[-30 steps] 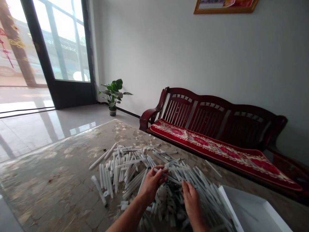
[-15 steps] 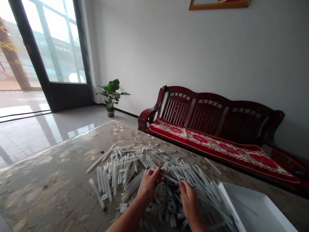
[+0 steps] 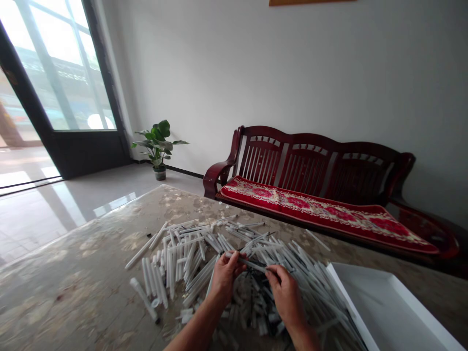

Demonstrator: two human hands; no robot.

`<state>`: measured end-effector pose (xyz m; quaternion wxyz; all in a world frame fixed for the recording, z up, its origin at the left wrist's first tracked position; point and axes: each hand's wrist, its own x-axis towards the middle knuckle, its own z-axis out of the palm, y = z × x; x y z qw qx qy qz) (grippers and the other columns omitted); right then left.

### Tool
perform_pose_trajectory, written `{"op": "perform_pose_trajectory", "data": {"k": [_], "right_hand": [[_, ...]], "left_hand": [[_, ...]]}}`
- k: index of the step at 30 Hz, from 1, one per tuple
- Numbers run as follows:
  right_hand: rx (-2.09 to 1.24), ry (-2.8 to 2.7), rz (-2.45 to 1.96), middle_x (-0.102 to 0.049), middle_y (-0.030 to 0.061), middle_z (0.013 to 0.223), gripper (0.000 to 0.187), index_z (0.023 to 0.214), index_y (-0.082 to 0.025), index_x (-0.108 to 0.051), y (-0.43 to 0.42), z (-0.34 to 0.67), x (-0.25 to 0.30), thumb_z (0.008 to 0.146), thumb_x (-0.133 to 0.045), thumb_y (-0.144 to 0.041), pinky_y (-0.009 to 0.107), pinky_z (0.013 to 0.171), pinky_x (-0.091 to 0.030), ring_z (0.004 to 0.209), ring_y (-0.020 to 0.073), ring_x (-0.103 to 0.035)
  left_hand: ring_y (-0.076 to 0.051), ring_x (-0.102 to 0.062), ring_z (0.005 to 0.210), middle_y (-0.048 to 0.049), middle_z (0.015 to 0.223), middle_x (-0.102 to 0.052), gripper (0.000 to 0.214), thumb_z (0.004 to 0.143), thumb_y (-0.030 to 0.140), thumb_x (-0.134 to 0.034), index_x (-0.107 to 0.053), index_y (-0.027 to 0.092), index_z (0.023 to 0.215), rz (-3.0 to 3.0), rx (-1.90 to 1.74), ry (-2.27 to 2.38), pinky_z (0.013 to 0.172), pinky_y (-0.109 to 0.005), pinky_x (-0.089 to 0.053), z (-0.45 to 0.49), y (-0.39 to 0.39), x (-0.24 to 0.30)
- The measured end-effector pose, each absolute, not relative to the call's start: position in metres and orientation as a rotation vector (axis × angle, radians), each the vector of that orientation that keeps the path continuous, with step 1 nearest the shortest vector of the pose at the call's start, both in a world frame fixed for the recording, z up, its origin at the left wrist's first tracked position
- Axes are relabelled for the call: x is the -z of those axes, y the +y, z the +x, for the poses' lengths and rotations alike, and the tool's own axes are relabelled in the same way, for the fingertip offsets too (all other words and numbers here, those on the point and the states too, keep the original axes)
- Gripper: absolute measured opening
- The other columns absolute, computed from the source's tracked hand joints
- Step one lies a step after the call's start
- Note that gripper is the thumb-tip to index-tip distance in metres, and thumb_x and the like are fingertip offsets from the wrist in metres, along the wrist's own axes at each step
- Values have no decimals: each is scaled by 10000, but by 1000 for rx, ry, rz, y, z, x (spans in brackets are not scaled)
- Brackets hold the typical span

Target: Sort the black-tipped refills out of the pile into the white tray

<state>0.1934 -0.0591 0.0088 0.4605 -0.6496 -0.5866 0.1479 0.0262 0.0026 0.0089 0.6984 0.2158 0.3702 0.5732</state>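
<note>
My left hand and my right hand both grip a thin white tube with a dark end, holding it level above the pile. A loose pile of long white tubes spreads over the table around my hands. Below my hands lies a heap of short white pieces with dark bits, partly hidden by my wrists. Several thick tubes lie at the pile's near left.
A white tray stands at the lower right of the stone-patterned table. Beyond the table are a dark red wooden bench with a red cushion, a potted plant, and a glass door.
My view has turned right, so the room slides left in the frame. My right hand has closed in on the tube's end, and the tube sits more level between my hands.
</note>
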Motion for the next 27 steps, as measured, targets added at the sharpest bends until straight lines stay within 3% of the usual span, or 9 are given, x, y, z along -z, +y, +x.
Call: {"op": "perform_pose_trajectory", "data": {"k": [4, 8, 10, 15, 18, 22, 27], "right_hand": [[-360, -1401, -1567, -764, 91, 915, 356, 943, -205, -718, -60, 192, -11, 899, -527, -502, 306, 764, -546, 848, 234, -713], [-396, -1457, -1664, -734, 61, 709, 460, 826, -222, -722, -61, 190, -15, 955, -404, -528, 307, 629, -521, 642, 219, -674], [-412, -1466, -1667, -718, 52, 660, 447, 771, -226, -716, -60, 189, -15, 945, -427, -519, 303, 603, -512, 604, 213, -660], [-395, -1355, -1524, -776, 89, 905, 337, 917, -214, -748, -58, 188, -14, 852, -595, -506, 312, 764, -559, 846, 245, -722], [-488, -1281, -1530, -759, 67, 793, 426, 989, -202, -732, -58, 186, -14, 879, -539, -565, 295, 610, -557, 646, 210, -699], [-661, -1322, -1582, -671, 24, 566, 504, 749, -224, -689, -56, 186, -13, 914, -428, -623, 277, 455, -483, 428, 175, -607], [-621, -1233, -1525, -746, 57, 680, 373, 882, -214, -728, -56, 187, -8, 856, -560, -546, 304, 577, -562, 594, 227, -712]], "left_hand": [[-191, -730, 706, -53, 764, -778, 389, 584, 408, -881, -626, 166, 752, 481, -1286, 828, 625, -260, -568, 26, 4, -8], [-182, -728, 694, -47, 765, -779, 385, 585, 409, -877, -629, 171, 758, 485, -1290, 834, 624, -253, -567, 26, 5, -6], [-179, -727, 686, -50, 770, -779, 375, 597, 407, -870, -630, 172, 762, 489, -1289, 840, 624, -254, -568, 26, 5, -5], [-193, -736, 694, -52, 761, -771, 359, 607, 403, -861, -628, 171, 751, 477, -1305, 883, 622, -262, -574, 27, 5, -6], [-189, -737, 688, -51, 751, -764, 377, 593, 408, -872, -624, 168, 744, 470, -1318, 878, 608, -254, -576, 27, 5, -6], [-175, -731, 677, -52, 747, -761, 403, 569, 401, -892, -630, 161, 758, 460, -1321, 874, 589, -237, -578, 26, 5, -5], [-163, -724, 643, -39, 730, -754, 362, 611, 376, -878, -618, 164, 748, 422, -1352, 914, 571, -231, -575, 24, 7, -5]]}}
